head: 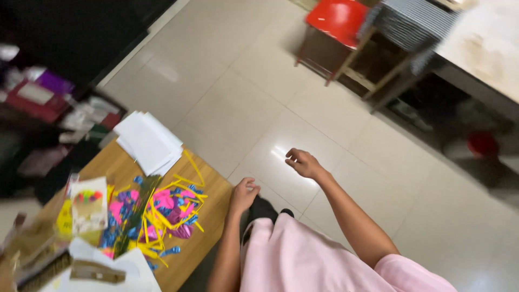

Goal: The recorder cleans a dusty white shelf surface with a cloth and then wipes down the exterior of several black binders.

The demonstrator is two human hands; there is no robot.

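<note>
We see the left hand [243,196] loosely curled and empty, at the near corner of the wooden surface [208,227]. The right hand [304,163] is also loosely curled and empty, raised over the tiled floor [259,97], well apart from the surface. Nearest the left hand lies a heap of yellow sticks and pink and blue pieces [157,216]. A stack of white paper [147,141] overhangs the far edge. A red stool [336,20] stands beyond.

The floor tiles [303,113] look glossy and smooth. The table [208,216] is matt wood. White paper sheets [148,141] lie matt.
</note>
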